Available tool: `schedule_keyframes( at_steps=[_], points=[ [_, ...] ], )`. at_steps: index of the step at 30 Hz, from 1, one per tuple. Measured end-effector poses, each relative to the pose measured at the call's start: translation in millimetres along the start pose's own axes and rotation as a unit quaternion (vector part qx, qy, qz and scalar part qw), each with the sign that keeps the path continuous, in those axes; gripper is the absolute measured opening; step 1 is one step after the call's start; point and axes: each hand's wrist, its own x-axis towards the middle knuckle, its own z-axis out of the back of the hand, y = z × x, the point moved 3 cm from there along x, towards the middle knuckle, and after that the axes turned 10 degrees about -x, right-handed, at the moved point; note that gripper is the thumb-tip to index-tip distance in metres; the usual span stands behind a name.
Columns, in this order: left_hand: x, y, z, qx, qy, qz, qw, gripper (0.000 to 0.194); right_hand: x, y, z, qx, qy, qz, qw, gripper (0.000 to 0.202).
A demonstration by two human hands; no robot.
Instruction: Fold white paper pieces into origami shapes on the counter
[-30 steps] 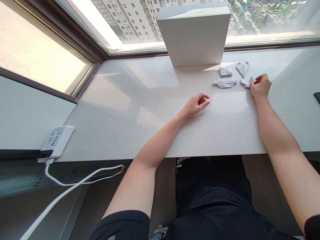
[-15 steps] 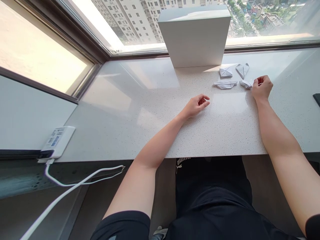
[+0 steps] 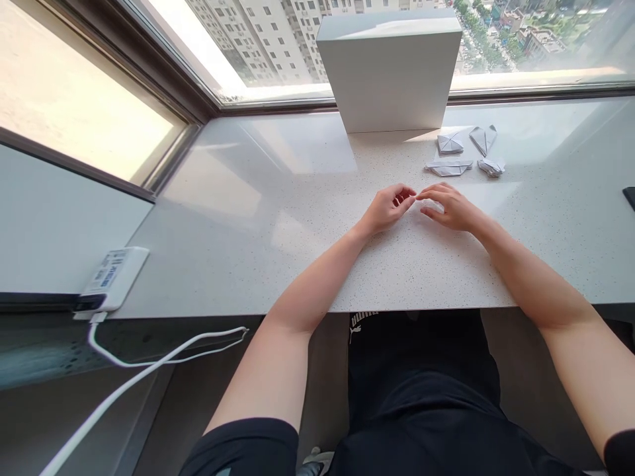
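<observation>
My left hand (image 3: 389, 208) rests on the speckled white counter (image 3: 238, 264), its fingers loosely curled and apart with nothing between them. Facing it, my right hand (image 3: 449, 206) is open, fingers bent and spread, and its fingertips meet or nearly meet those of the left. Beyond the hands lie several folded white papers: a squarish one (image 3: 450, 143) with crossing creases, a pointed, kite-like one (image 3: 483, 139), a long boat-like one (image 3: 449, 168), and a small thick layered one (image 3: 491, 167). Neither hand touches any of them.
A white box (image 3: 391, 79) stands upright against the window behind the papers. At the left edge lies a white power bank-like device (image 3: 113, 281) with a white cable (image 3: 124, 390) hanging from it. A dark object (image 3: 629, 195) is cut off at the right edge.
My right hand has come left and nearer to me, from beside the small layered paper to my left hand. My left hand has barely moved. The papers lie as before.
</observation>
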Motion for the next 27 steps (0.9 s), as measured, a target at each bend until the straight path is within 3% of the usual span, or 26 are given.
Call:
schedule_keyframes(
  at_steps=[3, 8, 27],
  points=[
    [1, 4, 1.5, 0.054, 0.007, -0.027, 0.998, 0.024, 2, 9, -19, -0.005, 0.052, 0.024, 0.998, 0.05],
    [1, 12, 0.6, 0.145, 0.058, -0.049, 0.987, 0.027, 1, -6, -19, -0.013, 0.039, -0.007, 0.999, 0.058],
    [4, 14, -0.3, 0.163, 0.084, -0.048, 0.982, 0.03, 1, -10, -17, 0.002, 0.03, -0.012, 0.999, 0.056]
  ],
)
